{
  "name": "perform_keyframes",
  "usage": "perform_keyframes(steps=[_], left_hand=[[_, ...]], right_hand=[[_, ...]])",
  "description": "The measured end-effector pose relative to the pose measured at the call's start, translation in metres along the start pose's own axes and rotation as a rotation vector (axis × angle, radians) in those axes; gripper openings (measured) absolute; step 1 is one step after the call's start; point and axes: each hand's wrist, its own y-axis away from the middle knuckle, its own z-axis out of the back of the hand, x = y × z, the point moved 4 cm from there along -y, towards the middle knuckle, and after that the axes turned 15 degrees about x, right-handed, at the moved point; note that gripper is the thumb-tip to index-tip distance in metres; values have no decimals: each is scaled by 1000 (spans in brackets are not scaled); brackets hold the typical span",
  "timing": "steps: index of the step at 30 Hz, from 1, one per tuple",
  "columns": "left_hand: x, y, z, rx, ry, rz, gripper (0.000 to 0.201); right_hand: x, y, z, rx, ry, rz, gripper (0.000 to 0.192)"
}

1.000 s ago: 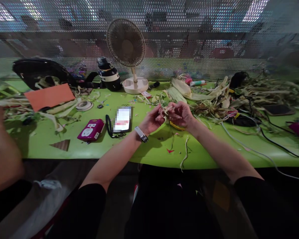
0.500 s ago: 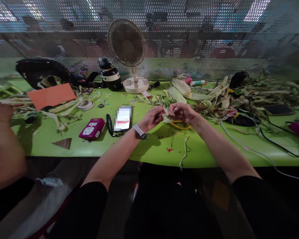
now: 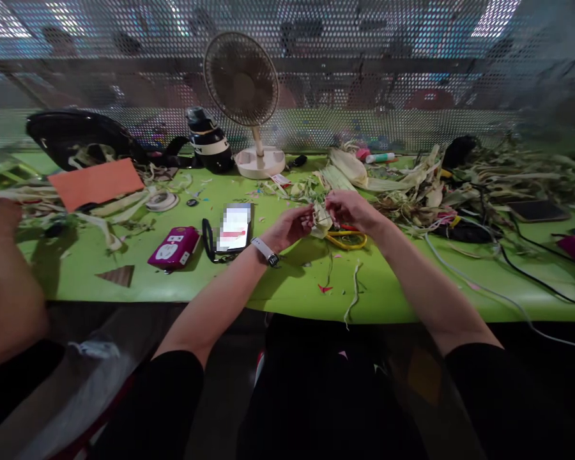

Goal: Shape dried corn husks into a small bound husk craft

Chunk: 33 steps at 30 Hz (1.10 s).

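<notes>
Both hands shifted slightly farther over green desk (image 3: 287,291); left hand (image 3: 290,228) and right hand (image 3: 352,209) pinch pale dried corn-husk bundle (image 3: 322,219) above yellow-handled scissors (image 3: 347,239).

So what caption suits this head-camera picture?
Both hands, left and right, hold a corn husk piece above a green table.

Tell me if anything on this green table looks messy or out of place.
Yes. Husk scraps and strips litter the green table, heaped at the right, and one strip dangles over the front edge. Both hands, left and right, hold a husk piece.
</notes>
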Motion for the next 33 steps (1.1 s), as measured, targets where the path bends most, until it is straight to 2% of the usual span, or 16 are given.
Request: perform_keyframes(steps=[3,5,8,12,16,20,24,29,33], left_hand=[[0,-1,0,22,-32,-2,15],[-2,-2,1,31,-56,-56,16],[-4,-1,2,31,-114,-132,22],[-7,1,1,21,-213,-196,25],[-11,3,0,-38,-151,-244,19],[-10,3,-1,-50,-48,-212,11],[-10,2,-3,-52,4,-159,11],[-10,3,-7,48,-110,-167,4],[-7,3,-5,56,-188,-193,8]], right_hand=[[3,4,-6,114,158,-48,40],[5,5,-8,129,252,-32,44],[4,4,-10,131,322,-13,38],[4,2,-8,103,305,-12,27],[1,1,-6,76,316,-69,21],[-3,-1,-7,72,321,-122,16],[3,2,-4,-22,278,-69,11],[10,4,-8,-38,284,35,10],[8,3,-12,-35,340,64,12]])
